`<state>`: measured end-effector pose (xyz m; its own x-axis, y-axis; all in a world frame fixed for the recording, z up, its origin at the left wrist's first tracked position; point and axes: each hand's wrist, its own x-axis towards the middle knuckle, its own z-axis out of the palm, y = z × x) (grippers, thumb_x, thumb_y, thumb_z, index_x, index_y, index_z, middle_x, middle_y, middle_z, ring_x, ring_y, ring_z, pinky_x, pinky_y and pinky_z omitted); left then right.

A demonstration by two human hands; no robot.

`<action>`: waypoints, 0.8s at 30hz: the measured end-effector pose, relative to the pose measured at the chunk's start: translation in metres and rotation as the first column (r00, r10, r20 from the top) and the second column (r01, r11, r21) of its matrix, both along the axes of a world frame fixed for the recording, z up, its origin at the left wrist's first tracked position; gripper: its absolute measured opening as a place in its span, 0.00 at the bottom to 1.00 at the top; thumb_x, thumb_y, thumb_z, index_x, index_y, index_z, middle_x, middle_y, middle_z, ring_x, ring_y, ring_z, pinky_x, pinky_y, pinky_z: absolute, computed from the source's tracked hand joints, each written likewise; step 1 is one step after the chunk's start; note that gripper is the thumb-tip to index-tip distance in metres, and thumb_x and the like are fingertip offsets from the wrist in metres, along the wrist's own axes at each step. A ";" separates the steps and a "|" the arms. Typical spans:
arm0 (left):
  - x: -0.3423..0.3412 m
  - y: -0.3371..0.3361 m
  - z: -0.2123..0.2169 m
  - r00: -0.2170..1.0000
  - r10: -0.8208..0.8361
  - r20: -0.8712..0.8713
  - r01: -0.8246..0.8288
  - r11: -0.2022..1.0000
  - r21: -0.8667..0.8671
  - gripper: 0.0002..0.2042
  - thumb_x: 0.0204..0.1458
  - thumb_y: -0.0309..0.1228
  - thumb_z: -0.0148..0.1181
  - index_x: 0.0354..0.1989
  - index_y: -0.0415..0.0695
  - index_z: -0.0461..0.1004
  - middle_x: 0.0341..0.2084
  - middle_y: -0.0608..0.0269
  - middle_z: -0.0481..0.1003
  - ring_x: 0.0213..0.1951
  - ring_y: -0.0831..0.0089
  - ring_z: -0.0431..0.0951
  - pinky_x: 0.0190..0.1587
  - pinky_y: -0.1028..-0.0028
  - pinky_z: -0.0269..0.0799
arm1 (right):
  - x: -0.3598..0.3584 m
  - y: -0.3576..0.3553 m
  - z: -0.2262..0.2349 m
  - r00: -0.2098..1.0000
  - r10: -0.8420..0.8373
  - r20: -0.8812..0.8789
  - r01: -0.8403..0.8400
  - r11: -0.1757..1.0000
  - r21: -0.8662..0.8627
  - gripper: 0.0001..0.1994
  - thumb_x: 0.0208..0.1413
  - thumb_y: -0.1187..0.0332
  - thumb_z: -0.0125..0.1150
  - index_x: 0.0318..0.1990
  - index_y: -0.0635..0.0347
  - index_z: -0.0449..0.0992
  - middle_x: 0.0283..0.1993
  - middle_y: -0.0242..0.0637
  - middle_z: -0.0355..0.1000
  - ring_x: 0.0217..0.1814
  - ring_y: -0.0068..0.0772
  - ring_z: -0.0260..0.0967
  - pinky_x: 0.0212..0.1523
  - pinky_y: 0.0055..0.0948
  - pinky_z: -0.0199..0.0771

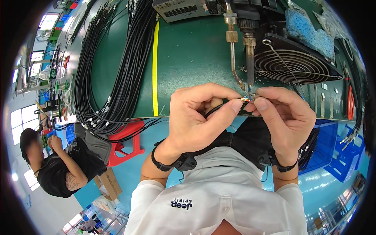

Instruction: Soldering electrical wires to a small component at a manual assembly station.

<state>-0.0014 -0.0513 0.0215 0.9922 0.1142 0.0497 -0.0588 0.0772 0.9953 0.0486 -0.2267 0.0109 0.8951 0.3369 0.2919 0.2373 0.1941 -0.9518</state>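
black cable [213, 109] | small metal connector [250, 97] at its end | level, under soldering tip [249, 87]

A dark green workbench [196, 58] fills the upper middle of the view, with a yellow stripe [155, 66] running down it at twelve o'clock. Below the bench the floor [137, 172] is painted light blue. A red plastic stool [127, 143] stands on it at about eight o'clock, just beside a brown cardboard box [107, 184] lower down. A blue plastic crate [340, 156] sits at four o'clock. Bright windows [23, 117] line the far wall from nine to eleven o'clock, letting in strong daylight. A seated person in a black shirt [55, 172] is at eight o'clock near the windows.
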 end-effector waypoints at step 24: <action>0.001 0.001 -0.003 0.999 0.003 0.039 -0.004 0.999 0.041 0.03 0.50 0.17 0.61 0.33 0.33 0.78 0.14 0.77 0.68 0.18 0.93 0.55 0.19 0.86 0.46 | 0.000 0.000 0.000 1.000 0.009 -0.027 -0.008 0.999 0.033 0.11 0.50 0.87 0.62 0.42 0.75 0.76 0.38 0.47 0.77 0.36 0.32 0.78 0.36 0.23 0.78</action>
